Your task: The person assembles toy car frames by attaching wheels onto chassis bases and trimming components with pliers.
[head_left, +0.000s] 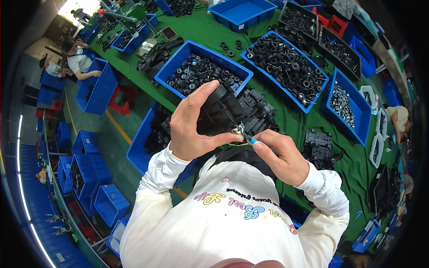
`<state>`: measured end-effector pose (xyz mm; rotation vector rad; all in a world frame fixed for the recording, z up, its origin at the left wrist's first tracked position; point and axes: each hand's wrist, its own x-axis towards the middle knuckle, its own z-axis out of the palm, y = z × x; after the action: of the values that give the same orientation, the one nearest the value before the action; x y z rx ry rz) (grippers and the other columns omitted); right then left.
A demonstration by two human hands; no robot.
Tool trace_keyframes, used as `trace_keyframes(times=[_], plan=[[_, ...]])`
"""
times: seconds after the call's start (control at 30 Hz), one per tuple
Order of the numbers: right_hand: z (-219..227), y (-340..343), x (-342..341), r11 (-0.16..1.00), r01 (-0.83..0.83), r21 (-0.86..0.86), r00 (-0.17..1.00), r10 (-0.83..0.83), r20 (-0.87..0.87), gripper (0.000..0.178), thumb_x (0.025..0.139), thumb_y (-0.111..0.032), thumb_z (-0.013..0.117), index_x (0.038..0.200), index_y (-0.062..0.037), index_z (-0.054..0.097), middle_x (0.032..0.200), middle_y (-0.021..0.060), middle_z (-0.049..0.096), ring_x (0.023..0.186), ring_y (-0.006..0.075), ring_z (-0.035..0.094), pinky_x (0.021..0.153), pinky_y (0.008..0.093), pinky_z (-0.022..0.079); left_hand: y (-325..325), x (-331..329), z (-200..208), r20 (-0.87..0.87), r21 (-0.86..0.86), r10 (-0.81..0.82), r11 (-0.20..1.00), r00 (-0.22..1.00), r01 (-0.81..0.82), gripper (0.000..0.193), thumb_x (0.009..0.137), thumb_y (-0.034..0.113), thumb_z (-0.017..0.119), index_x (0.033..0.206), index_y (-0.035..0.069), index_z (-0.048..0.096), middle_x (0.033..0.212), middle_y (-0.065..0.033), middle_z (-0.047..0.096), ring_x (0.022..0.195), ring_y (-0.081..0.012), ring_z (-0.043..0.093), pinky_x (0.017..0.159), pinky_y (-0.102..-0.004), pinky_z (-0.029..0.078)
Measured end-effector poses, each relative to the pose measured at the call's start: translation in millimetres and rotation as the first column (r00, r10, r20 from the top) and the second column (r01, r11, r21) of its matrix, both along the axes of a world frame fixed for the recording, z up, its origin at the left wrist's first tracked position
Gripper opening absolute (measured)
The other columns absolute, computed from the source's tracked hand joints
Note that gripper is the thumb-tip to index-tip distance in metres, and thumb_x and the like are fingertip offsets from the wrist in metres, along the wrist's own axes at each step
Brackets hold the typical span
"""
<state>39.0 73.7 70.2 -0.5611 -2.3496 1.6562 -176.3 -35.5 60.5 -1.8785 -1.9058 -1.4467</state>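
My left hand is wrapped round a black plastic toy-car chassis, fingers along its far side and thumb along the near side. A black ribbed tyre shows at its far end, by my fingertips. Close to the thumb tip, a small shiny metal part sits at the near end of the chassis. My right hand pinches a small blue-ended piece whose dark tip meets the metal part; its exact kind is too small to tell. More black chassis pieces lie piled just beyond.
Blue bins of small wheels, tyres with axles and silver metal parts stand on the green-covered table. Black chassis parts lie at the right. Two people sit at the far left beside a blue bin and a red stool.
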Motion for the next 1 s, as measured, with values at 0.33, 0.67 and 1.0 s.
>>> trace_keyframes(times=[0.33, 0.67, 1.0], plan=[[5, 2, -6, 1.0, -0.003, 0.0, 0.99, 0.003, 0.142, 0.046, 0.1, -0.036, 0.048, 0.078, 0.0038, 0.057, 0.074, 0.0195, 0.053, 0.069, 0.0344, 0.052, 0.065, 0.042, 0.041, 2, -8, -3, -0.207, 0.048, -0.022, 0.998, 0.978, 0.032, 0.091, 0.058, 0.04, 0.091, 0.133, 0.003, 0.053, 0.128, -0.0155, 0.062, 0.104, -0.0286, 0.066, 0.083, -0.0352, 0.051], [2, 26, -206, 0.934, -0.254, 0.249, 0.966, 0.259, 0.015, 0.057, 0.095, -0.049, 0.05, 0.081, 0.0033, 0.068, 0.073, 0.0218, 0.065, 0.073, 0.0376, 0.066, 0.069, 0.0451, 0.051, -31, -118, 22, -0.078, 0.09, 0.446, 0.894, 0.891, -0.44, 0.088, 0.056, 0.033, 0.095, 0.129, 0.005, 0.054, 0.119, -0.0176, 0.064, 0.107, -0.0306, 0.065, 0.092, -0.0395, 0.052], [54, -33, -399, 0.895, -0.349, 0.277, 0.923, 0.379, -0.064, 0.061, 0.087, -0.059, 0.059, 0.085, -0.0005, 0.073, 0.072, 0.0158, 0.07, 0.064, 0.025, 0.071, 0.066, 0.0364, 0.057, -104, -228, 81, -0.201, 0.301, 0.736, 0.675, 0.647, -0.674, 0.081, 0.062, 0.024, 0.093, 0.131, 0.005, 0.054, 0.11, -0.0167, 0.069, 0.095, -0.0278, 0.07, 0.082, -0.0377, 0.055]])
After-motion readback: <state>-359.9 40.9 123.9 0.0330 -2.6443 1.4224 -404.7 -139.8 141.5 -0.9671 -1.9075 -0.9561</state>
